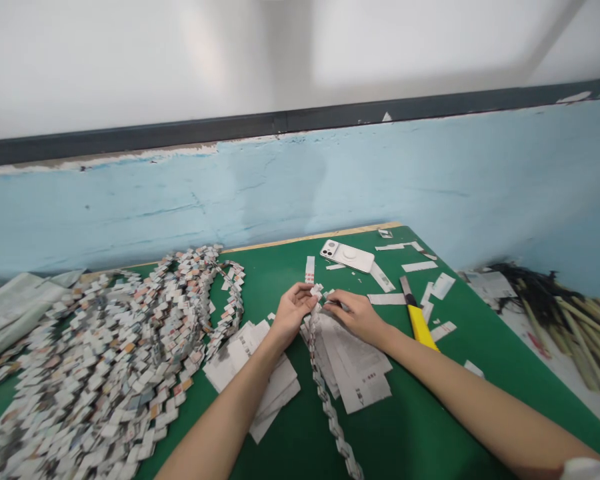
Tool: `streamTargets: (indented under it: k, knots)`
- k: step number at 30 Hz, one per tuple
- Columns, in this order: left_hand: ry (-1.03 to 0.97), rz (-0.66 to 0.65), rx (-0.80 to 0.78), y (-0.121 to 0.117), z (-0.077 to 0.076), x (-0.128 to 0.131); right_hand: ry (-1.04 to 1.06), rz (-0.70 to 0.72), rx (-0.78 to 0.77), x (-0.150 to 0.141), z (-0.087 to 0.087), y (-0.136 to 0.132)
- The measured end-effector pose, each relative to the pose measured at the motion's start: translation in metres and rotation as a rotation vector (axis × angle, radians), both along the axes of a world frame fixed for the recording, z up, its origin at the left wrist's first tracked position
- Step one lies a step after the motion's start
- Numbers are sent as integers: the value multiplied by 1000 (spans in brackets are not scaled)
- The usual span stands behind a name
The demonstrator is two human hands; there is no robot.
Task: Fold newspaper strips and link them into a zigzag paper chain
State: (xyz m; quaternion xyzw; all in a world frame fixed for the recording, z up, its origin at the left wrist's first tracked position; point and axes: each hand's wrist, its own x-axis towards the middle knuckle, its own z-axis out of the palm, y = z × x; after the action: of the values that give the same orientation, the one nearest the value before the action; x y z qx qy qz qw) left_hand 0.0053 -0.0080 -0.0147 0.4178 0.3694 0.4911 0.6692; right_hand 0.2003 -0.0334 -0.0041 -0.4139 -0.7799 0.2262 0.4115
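Note:
A folded paper chain (pixel 325 393) runs from the near table edge up to my hands. My left hand (pixel 296 308) pinches its far end between thumb and fingers. On the other side of the chain's tip, my right hand (pixel 353 313) has its fingers closed on a small folded paper piece (pixel 329 293). Beneath my left wrist lies a stack of cut newspaper sheets (pixel 280 393), and a second stack of newspaper (pixel 363 373) lies under my right hand. Just beyond my left fingers is a paper strip (pixel 310 269).
A large heap of folded paper chain (pixel 125 353) covers the table's left side. A white phone (pixel 347 256) lies near the wall. To the right are a yellow utility knife (pixel 420 323), blade out, and loose paper strips (pixel 443 285). Sticks (pixel 575 333) lie beyond the table (pixel 520 393).

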Motion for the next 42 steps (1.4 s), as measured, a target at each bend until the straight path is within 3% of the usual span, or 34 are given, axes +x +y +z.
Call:
streamTargets:
  k: [9,42]
  knots:
    - [29,-44,64,-3,6,0,121,-35,-140,-4,8,-6]
    - [68,-44,113,-6,8,3,206,-65,-212,-8,10,-8]
